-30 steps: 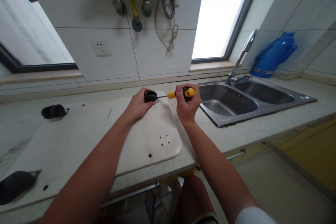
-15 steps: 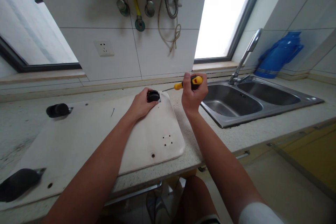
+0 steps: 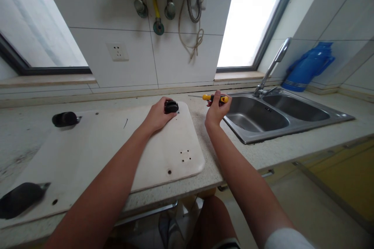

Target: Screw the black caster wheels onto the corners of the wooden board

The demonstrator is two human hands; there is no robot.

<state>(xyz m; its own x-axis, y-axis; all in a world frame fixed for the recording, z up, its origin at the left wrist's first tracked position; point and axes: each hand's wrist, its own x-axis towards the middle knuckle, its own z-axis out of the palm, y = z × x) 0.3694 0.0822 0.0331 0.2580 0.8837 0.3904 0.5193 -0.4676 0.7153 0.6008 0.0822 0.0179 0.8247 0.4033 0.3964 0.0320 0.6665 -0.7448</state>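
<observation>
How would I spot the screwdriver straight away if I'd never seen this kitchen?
Start at the steel double sink on the right. By its left end, the right hand holds the screwdriver, its thin shaft pointing left. Its yellow-and-black handle sets it apart from the black caster in the left hand.

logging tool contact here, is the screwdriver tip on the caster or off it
Off: the screwdriver, held in the right hand, has its tip visibly apart from the black caster in the left hand.

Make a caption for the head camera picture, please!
The left hand holds a black caster on a white board while the right hand grips a yellow-and-black screwdriver.
</observation>
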